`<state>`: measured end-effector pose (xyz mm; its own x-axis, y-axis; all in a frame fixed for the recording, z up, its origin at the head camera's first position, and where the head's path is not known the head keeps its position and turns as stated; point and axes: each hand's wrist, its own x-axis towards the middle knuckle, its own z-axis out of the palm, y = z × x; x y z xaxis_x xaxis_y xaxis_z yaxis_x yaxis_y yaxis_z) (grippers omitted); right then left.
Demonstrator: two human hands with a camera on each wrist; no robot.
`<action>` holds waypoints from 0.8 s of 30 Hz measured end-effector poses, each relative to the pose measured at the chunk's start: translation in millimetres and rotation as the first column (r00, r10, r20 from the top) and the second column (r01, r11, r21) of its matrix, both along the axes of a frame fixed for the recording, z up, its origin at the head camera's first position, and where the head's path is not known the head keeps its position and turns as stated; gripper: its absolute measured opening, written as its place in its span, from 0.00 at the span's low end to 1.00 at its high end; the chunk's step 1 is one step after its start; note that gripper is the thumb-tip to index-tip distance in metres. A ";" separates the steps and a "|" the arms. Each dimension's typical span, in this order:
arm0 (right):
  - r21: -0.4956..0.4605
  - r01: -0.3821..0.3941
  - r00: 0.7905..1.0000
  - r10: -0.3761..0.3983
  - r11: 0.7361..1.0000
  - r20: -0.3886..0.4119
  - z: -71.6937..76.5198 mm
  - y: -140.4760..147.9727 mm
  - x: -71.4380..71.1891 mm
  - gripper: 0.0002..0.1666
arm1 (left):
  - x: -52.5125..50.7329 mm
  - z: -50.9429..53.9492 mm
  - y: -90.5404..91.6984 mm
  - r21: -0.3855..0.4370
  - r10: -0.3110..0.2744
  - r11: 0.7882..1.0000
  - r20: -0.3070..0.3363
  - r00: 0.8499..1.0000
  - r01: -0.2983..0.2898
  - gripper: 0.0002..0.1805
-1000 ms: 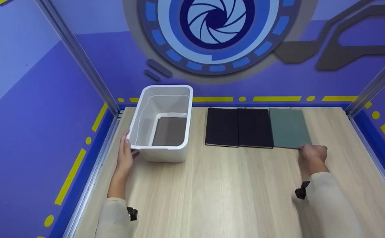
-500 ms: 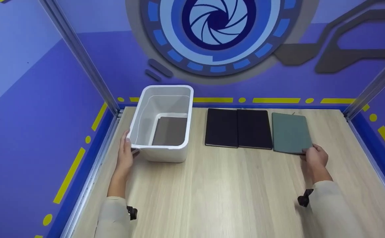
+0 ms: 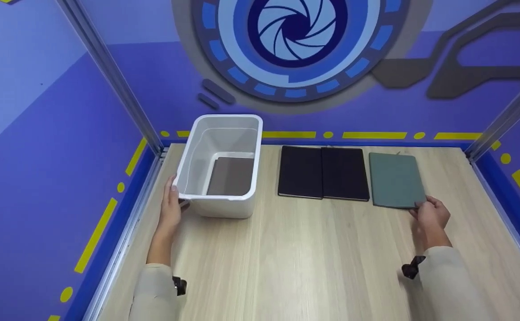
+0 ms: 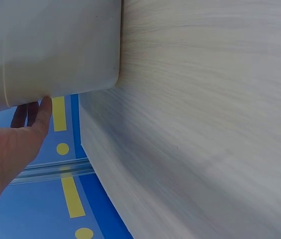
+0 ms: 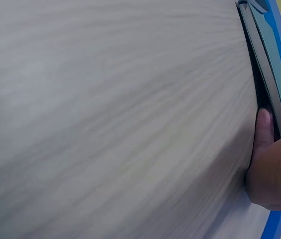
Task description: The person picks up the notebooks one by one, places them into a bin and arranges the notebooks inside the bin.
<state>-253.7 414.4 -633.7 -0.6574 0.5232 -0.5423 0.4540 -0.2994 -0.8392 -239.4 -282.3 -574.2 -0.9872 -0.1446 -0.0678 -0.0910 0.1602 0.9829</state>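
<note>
My right hand pinches the near right corner of a green notebook. In the right wrist view, one digit lies under the notebook, whose edge stands slightly off the table there. To its left, two black notebooks lie side by side, touching. A tall white plastic bin stands at the back left. My left hand rests against its near left corner, below the rim. In the left wrist view, fairly straight fingers of the left hand touch the bin wall.
A brown-grey flat surface shows at the bottom of the bin; I cannot tell whether it is a separate thing. The wooden table is bounded by a blue back wall and side walls with metal corner posts.
The green notebook has come away from the black one beside it, toward me and slightly right, in my right hand's grip. My left hand and the bin stay in place.
</note>
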 end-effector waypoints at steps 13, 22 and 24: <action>-0.024 -0.024 0.999 0.022 0.999 -0.049 -9.9 2.8 3.9 0.36 | 1.0 1.2 1.8 0.027 -0.009 1.000 -0.014 1.000 0.010 0.32; -0.038 -0.033 0.998 0.031 0.999 -0.059 -8.1 1.8 4.6 0.36 | 1.8 1.1 1.2 0.024 -0.007 1.000 -0.013 1.000 0.007 0.32; -0.044 -0.029 0.998 0.026 0.999 -0.061 -7.7 1.3 5.1 0.36 | 1.8 -0.2 1.1 0.033 -0.004 0.999 -0.013 1.000 0.004 0.32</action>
